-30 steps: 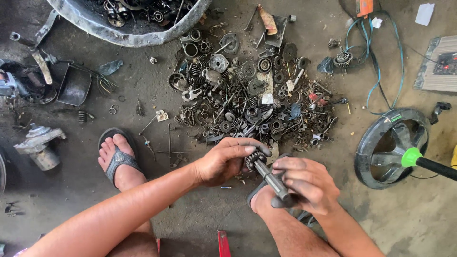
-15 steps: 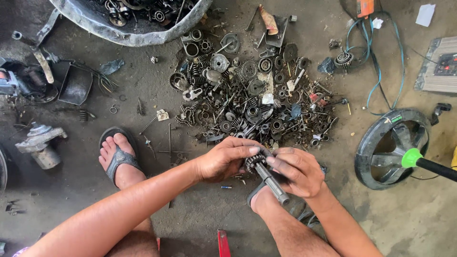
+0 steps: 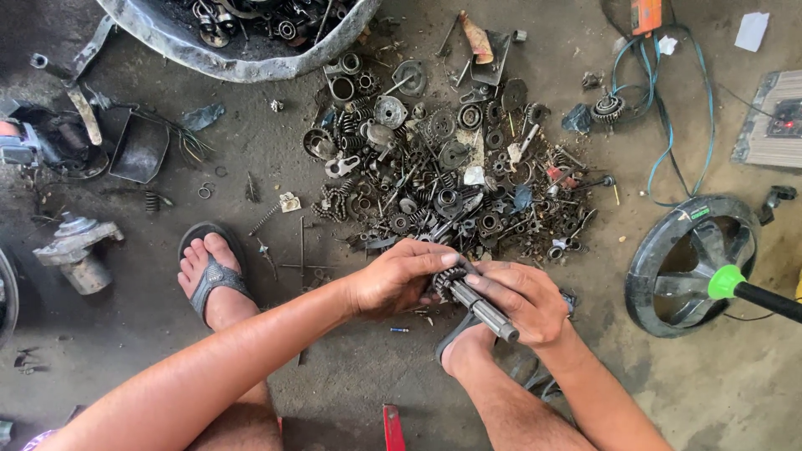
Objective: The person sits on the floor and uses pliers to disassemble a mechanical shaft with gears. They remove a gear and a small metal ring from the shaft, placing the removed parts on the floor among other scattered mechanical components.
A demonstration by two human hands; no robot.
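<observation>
Wide view first: a grey basin [image 3: 242,58] of oily parts sits at the upper left of the frame, and a black wheel [image 3: 668,276] with a green hub lies at the right. Across the centre spreads a heap of gears and springs [image 3: 451,184] on the concrete floor [image 3: 317,125]. Just below it, centre frame, the left hand [image 3: 393,280] wraps its fingers round a small gear [image 3: 444,280] (dark and greasy), while the right hand [image 3: 522,305] clamps the steel shaft [image 3: 489,313] that the gear sits on, tilted toward lower right.
</observation>
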